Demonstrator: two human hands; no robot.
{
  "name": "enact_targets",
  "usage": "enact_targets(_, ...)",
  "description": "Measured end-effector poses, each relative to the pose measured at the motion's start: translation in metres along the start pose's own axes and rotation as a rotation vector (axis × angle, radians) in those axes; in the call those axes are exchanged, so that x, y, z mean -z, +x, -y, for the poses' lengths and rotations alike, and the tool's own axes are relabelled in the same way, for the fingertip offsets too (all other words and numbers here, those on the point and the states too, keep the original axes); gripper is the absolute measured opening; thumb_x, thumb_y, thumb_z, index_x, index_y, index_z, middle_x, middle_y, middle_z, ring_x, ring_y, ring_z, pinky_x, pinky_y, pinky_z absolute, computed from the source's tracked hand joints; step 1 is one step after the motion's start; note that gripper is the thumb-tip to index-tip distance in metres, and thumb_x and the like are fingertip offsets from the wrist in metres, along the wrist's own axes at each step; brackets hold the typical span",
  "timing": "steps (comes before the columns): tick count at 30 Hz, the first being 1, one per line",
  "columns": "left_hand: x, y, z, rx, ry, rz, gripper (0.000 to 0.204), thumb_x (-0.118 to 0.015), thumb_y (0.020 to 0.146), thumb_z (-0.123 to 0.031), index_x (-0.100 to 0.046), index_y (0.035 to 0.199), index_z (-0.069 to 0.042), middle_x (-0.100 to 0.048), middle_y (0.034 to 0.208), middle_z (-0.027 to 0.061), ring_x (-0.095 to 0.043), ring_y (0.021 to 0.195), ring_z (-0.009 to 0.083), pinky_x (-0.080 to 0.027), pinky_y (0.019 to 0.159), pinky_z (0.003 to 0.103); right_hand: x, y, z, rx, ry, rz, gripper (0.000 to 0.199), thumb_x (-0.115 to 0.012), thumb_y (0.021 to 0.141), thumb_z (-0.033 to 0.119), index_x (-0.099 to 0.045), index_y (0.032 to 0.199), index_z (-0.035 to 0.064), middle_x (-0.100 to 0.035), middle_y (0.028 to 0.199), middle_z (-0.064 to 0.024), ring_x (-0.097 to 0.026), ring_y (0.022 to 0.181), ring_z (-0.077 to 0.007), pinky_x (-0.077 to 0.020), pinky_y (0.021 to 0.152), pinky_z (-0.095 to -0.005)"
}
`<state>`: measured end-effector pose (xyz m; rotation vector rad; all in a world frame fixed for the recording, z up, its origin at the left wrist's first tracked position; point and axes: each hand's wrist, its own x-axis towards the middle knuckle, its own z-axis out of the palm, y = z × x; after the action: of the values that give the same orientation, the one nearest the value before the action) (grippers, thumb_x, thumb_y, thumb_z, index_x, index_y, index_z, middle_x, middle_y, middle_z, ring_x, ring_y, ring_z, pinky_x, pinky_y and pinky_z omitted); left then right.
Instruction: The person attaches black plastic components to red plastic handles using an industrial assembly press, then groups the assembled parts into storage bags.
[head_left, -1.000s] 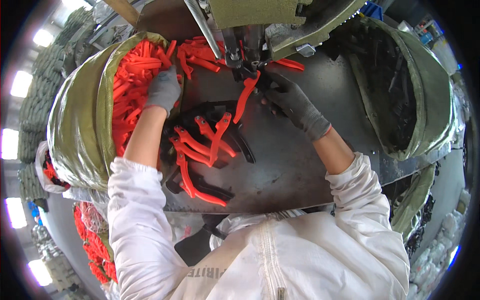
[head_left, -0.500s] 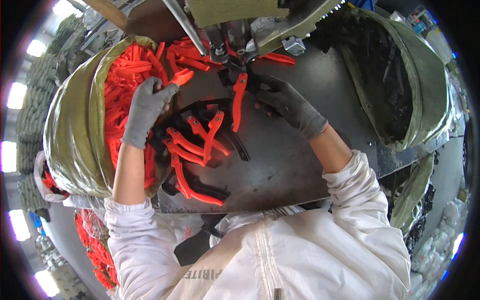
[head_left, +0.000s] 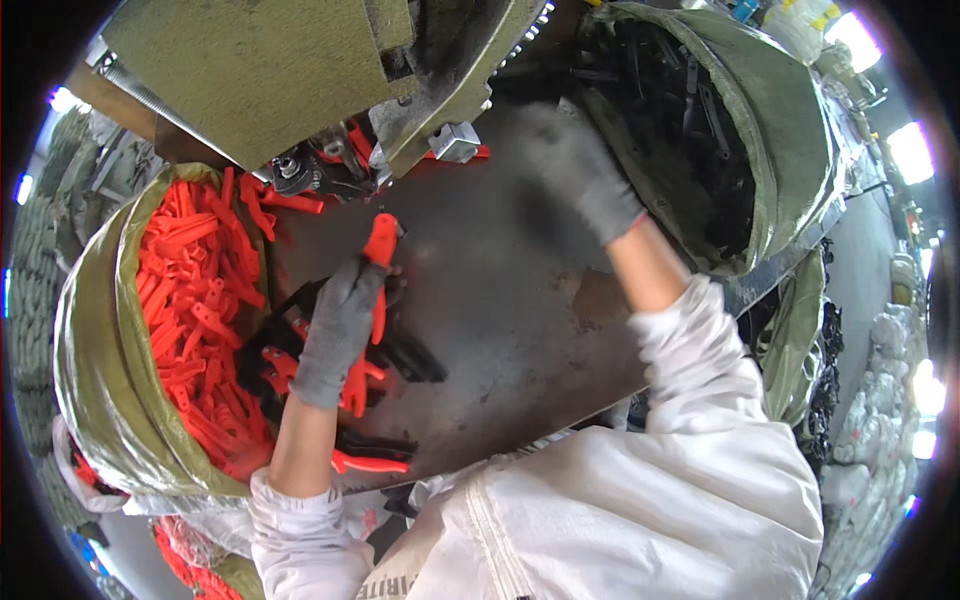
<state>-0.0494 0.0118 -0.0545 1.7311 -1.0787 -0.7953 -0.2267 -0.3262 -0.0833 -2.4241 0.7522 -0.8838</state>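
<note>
Left hand takes over the orange handle; right hand swings to the black parts.
The left hand (head_left: 338, 335), fingers pinching an orange handle (head_left: 379, 268) above the tabletop (head_left: 500, 330), now holds it alone; the right hand (head_left: 580, 175), blurred, fingers unclear, has left for the sack of black parts (head_left: 790, 150).
</note>
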Motion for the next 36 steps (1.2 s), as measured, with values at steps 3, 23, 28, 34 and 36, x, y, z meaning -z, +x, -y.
enact_targets(3,0.018,-0.006,0.038,0.172,-0.021,-0.035,0.025,-0.050,0.109,-0.018,-0.061,0.124,0.000,-0.066,0.118,0.0132,-0.072,0.102,0.0239,-0.060,0.090,0.037,0.040,0.050,-0.115,-0.393,-0.556,-0.063,0.043,-0.057,0.099,0.029,-0.060,0.136,0.0055,-0.065,0.131,-0.0305,-0.063,0.124,-0.0435,-0.0517,0.103,-0.0526)
enact_targets(23,0.018,0.037,-0.050,0.416,-0.308,-0.022,0.037,-0.059,0.107,-0.033,-0.064,0.129,-0.003,-0.071,0.097,0.0087,-0.072,0.082,0.0178,-0.061,0.076,0.033,0.000,-0.050,0.155,-0.522,0.961,0.462,0.064,-0.064,0.094,0.013,-0.047,0.155,0.0027,-0.067,0.096,-0.0027,-0.055,0.065,-0.0061,-0.0465,0.058,-0.0220)
enact_targets(28,0.022,0.034,-0.049,0.408,-0.373,-0.056,0.034,-0.061,0.105,-0.029,-0.068,0.120,0.000,-0.073,0.092,0.0085,-0.071,0.078,0.0183,-0.059,0.073,0.032,-0.016,-0.047,0.167,-0.507,0.934,0.580,0.070,-0.067,0.090,0.011,-0.047,0.157,0.0059,-0.065,0.093,-0.0015,-0.055,0.063,-0.0066,-0.0435,0.053,-0.0233)
enact_targets(34,0.061,0.010,-0.042,0.025,0.477,-0.315,0.023,-0.065,0.100,-0.021,-0.071,0.111,-0.002,-0.070,0.083,0.0108,-0.069,0.072,0.0155,-0.054,0.066,0.033,-0.030,-0.055,0.145,-0.598,0.957,0.650,0.065,-0.063,0.095,0.015,-0.046,0.157,0.0074,-0.065,0.092,0.0004,-0.055,0.064,-0.0052,-0.0407,0.053,-0.0219)
enact_targets(36,0.096,-0.008,-0.026,-0.146,0.729,-0.428,0.027,-0.067,0.099,-0.027,-0.071,0.106,-0.002,-0.073,0.087,0.0159,-0.074,0.077,0.0275,-0.057,0.070,0.040,-0.032,-0.055,0.145,-0.609,0.941,0.652,0.065,-0.063,0.095,0.015,-0.047,0.157,0.0074,-0.065,0.091,0.0002,-0.055,0.064,-0.0052,-0.0410,0.053,-0.0220)
